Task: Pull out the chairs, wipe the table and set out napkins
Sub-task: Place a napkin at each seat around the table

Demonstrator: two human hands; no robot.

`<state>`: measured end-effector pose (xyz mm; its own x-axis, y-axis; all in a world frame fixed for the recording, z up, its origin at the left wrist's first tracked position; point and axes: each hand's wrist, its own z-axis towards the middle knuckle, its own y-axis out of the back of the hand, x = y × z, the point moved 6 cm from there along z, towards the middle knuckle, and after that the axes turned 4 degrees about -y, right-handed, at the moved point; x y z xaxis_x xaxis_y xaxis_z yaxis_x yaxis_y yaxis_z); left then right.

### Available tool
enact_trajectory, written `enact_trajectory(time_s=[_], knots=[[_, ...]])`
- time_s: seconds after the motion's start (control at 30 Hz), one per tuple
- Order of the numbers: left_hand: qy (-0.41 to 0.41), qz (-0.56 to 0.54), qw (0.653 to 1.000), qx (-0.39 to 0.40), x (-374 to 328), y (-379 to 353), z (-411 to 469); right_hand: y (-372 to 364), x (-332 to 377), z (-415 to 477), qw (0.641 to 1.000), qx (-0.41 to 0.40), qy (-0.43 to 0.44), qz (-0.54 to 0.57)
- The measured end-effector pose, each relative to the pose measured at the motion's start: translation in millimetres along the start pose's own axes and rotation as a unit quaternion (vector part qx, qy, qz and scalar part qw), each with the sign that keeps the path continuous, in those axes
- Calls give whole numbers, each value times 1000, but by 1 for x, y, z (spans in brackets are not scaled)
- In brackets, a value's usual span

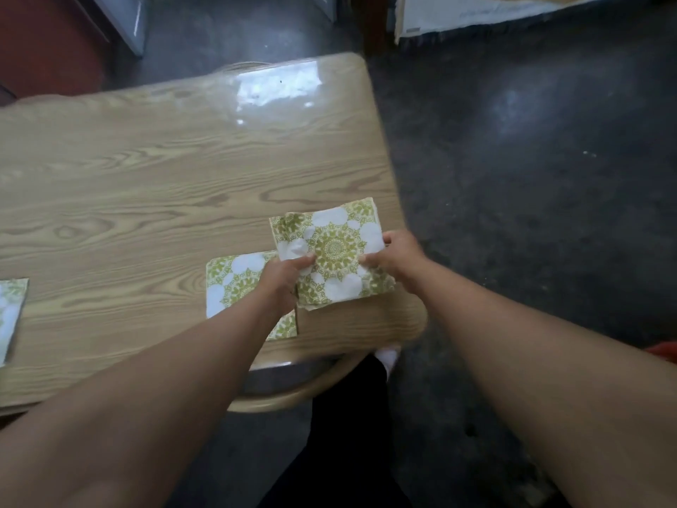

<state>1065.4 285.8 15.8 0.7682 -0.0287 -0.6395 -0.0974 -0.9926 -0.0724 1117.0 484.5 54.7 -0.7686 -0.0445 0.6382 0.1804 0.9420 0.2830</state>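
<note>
Both the left hand (284, 275) and the right hand (394, 256) are pinching a green-patterned white paper napkin (335, 251) above the pale wood-grain counter (146, 177); two similar napkins are already lying there, so the setting-out seems underway.

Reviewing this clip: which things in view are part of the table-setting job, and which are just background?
Part of the job:
- napkin stack, held in both hands: left hand, right hand
- laid napkin flat on the table
- another napkin at the left edge
- chair beneath the near table edge

Just there:
- white board on the floor
- red cabinet
</note>
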Motion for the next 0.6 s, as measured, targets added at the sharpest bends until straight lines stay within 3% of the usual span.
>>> enact_trajectory(time_s=[0.17,0.3,0.6], knots=[[-6,-2,1000,-9,-25,-28,28,31,29,41,995,-8,33,-97],[-2,-4,1000,6,-43,-54,37,45,53,70,990,39,43,-129],[-6,-96,990,-101,-72,-81,58,73,104,119,979,54,74,-182]])
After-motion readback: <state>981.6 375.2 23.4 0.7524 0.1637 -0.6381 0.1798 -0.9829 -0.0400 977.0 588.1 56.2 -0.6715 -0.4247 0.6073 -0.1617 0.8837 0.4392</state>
